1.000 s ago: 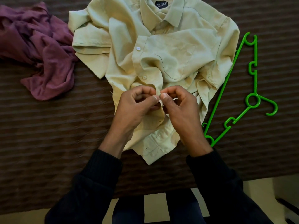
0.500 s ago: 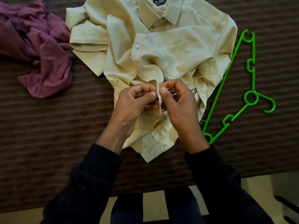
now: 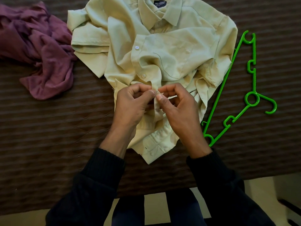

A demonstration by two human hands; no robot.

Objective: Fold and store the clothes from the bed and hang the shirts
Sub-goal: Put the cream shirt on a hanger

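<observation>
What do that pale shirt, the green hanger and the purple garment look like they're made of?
Pale shirt: seemingly a light woven cotton or blend, matte, holding sharp creases, with glossy plastic-looking buttons.
Green hanger: moulded plastic, smooth and slightly shiny, uniform bright colour.
Purple garment: probably a soft knit, matte, slumped in rounded folds; the exact fibre cannot be told.

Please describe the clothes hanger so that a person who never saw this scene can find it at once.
On the brown striped bed cover, look right of the crumpled pale yellow-green collared shirt. There lies a flat, bright green plastic hanger, hook pointing right. It is the only rigid, vivid green thing; its neighbours are soft cloth.
</observation>
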